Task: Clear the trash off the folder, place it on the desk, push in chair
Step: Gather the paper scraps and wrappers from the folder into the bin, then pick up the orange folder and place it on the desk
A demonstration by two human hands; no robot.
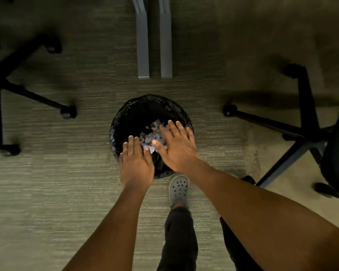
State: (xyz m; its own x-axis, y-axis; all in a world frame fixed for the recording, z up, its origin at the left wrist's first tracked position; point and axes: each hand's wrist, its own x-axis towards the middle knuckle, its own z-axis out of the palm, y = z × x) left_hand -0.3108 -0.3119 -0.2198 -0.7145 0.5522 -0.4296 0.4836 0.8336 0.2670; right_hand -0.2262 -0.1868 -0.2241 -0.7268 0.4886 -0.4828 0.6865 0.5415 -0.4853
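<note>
I look straight down at a round black waste bin (125, 118) lined with a black bag, standing on the carpet. Pale scraps of torn paper (152, 135) lie inside it. My left hand (136, 163) hovers palm down over the bin's near rim, fingers straight and slightly apart, holding nothing. My right hand (177, 147) is spread flat over the bin's right side, also empty. An office chair (305, 132) with a black star base stands to the right. No folder or desk top is in view.
A second chair's black wheeled base (25, 94) is at the left. Two grey desk legs (154, 45) run along the floor beyond the bin. My foot in a grey perforated clog (179, 189) stands just behind the bin.
</note>
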